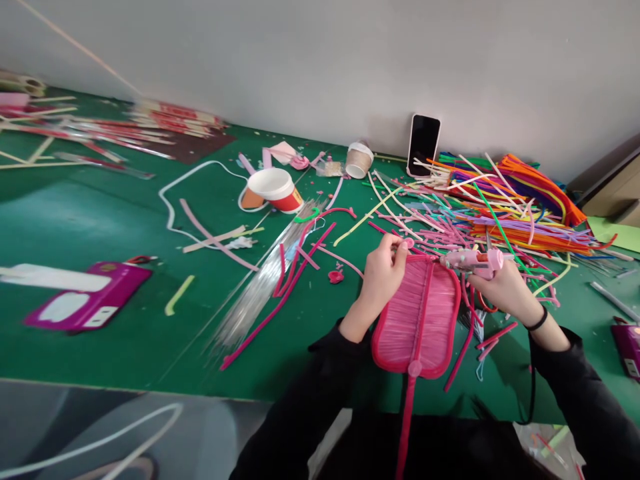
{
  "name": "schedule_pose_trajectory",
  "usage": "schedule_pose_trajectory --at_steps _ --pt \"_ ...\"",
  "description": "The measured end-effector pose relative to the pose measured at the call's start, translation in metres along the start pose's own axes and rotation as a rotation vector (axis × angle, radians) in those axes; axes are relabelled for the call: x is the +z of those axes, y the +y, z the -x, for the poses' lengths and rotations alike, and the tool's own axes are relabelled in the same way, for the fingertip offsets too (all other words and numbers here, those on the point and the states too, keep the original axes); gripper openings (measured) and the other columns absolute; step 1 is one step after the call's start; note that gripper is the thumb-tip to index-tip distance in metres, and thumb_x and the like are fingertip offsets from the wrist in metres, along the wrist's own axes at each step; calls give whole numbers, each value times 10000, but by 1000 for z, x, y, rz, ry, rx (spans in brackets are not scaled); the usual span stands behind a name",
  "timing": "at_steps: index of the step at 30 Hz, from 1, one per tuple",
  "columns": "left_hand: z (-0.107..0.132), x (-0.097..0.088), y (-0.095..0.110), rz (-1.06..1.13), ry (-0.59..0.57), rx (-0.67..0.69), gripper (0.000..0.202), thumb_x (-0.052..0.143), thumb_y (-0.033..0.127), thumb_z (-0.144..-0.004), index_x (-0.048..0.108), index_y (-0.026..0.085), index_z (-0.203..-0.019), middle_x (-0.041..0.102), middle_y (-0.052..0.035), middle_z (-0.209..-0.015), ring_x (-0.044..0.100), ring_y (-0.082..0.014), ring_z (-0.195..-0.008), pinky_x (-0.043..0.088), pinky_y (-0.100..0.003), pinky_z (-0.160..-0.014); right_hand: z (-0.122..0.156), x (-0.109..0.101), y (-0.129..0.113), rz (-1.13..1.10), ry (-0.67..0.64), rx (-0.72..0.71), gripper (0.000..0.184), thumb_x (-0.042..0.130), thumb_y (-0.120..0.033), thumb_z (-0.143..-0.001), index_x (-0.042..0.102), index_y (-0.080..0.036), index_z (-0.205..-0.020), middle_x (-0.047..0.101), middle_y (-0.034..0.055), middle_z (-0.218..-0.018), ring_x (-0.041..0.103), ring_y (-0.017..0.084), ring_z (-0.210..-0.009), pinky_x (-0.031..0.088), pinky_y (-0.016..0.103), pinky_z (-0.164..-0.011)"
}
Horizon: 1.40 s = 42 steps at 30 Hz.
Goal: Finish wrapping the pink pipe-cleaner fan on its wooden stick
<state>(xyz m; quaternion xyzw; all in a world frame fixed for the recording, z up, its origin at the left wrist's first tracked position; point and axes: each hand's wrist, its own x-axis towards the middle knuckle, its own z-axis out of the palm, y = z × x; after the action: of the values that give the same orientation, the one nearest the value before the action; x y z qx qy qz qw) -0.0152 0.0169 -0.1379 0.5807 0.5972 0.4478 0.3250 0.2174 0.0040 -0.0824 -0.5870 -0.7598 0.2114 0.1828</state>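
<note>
My left hand pinches a small round pink piece between thumb and fingertips, above the top left of a pink fan-shaped piece. That fan has a darker pink fuzzy rim, a centre rib with a round pink disc near its base, and a long handle running toward my body. In my right hand is a pink hot glue gun, its nozzle pointing left near the fan's top edge. My fingers partly cover the glue gun's grip. A loose pink pipe cleaner lies beside the fan's right edge.
Colourful pipe cleaners are heaped at the back right. A phone leans against the wall. A tipped red-and-white paper cup, thin clear strands, a white cable and a purple box lie to the left on the green table.
</note>
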Motion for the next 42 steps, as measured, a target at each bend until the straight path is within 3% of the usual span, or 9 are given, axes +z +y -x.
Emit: schedule_pose_trajectory --at_steps 10,19,24,29,32,34,37,39,42 --pt "0 0 1 10 14 9 147 511 340 -967 544 225 -880 749 -50 -847 737 -219 -835 520 -305 -755 -4 -5 -4 -73 -30 32 448 549 -139 -763 763 -309 -1118 785 -21 -1084 723 209 -922 541 288 -807" --pt "0 0 1 17 8 1 155 501 351 -968 541 223 -891 751 -60 -863 740 -221 -847 523 -307 -762 -2 -6 -2 14 -49 74 352 569 -198 -780 775 -269 -1056 786 7 -934 698 197 -769 507 276 -698" --pt "0 0 1 7 -1 -12 179 495 379 -968 537 224 -891 746 -57 -855 735 -221 -846 523 -314 -782 -3 -5 -7 -65 -28 21 352 547 -164 -787 772 -275 -1035 785 -2 -947 710 199 -830 524 273 -749" --pt "-1 0 -2 -11 -29 -24 186 483 376 -971 547 217 -901 745 -59 -874 725 -222 -867 520 -322 -798 5 -7 -1 9 -15 15 291 559 -198 -819 747 -279 -1026 765 8 -918 707 210 -838 521 281 -741" --pt "-3 -1 -7 -30 -75 -28 183 504 357 -956 575 210 -873 745 -57 -885 714 -225 -861 525 -329 -785 35 -14 13 134 103 28 176 560 -316 -876 684 -231 -967 715 47 -873 670 209 -743 493 288 -652" --pt "-4 -1 -12 -39 -120 -17 187 523 351 -946 605 206 -861 746 -58 -884 709 -231 -857 532 -340 -779 67 -17 25 245 216 32 214 534 -415 -912 600 -213 -938 649 63 -824 621 215 -685 465 304 -595" --pt "-5 3 -18 -33 -191 24 172 562 340 -932 664 208 -895 762 -66 -935 706 -249 -937 544 -371 -842 125 -16 49 407 335 119 247 484 -384 -913 502 -189 -1063 588 148 -1012 617 279 -850 496 347 -627" --pt "-6 7 -22 -26 -215 55 159 593 333 -923 699 213 -919 767 -80 -1030 691 -263 -1039 528 -407 -937 161 -10 70 530 344 274 315 483 -398 -907 469 -168 -1121 542 183 -1068 598 306 -867 500 373 -602" --pt "-9 13 -25 -27 -224 94 152 636 325 -909 737 214 -881 748 -104 -1153 647 -286 -1163 456 -472 -1070 200 -1 103 591 307 364 450 443 -532 -922 471 -140 -1140 526 177 -997 571 385 -988 538 444 -663"
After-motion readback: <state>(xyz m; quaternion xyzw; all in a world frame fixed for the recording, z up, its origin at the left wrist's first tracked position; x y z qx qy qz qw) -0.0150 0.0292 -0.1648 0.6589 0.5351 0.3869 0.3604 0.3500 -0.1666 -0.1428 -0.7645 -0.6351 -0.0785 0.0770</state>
